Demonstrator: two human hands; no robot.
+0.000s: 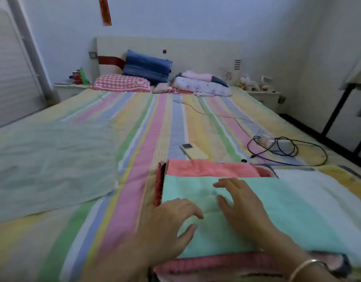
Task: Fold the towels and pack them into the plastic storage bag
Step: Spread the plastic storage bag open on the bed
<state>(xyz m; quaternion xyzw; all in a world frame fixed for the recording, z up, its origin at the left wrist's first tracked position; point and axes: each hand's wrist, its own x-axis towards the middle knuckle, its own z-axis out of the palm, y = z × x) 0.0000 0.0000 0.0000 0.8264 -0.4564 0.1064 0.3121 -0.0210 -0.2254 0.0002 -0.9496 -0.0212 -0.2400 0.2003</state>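
A mint-green folded towel (287, 210) lies on top of a pile at the near edge of the bed, over a coral-pink towel (208, 167) and a red-trimmed layer (216, 263). My left hand (165, 226) rests on the green towel's left part with fingers spread and lightly bent. My right hand (242, 206) lies flat on the towel's middle, fingers extended. A pale green towel (51, 163) is spread flat on the bed to the left. A white towel (322, 190) lies to the right of the pile. I cannot make out a plastic bag.
The striped bedsheet (151, 127) covers the bed. A yellow phone (194, 151) lies just beyond the pile. A black cable coil with a charger (285, 148) sits to the right. Pillows (122, 83) and folded bedding (202, 85) are at the headboard.
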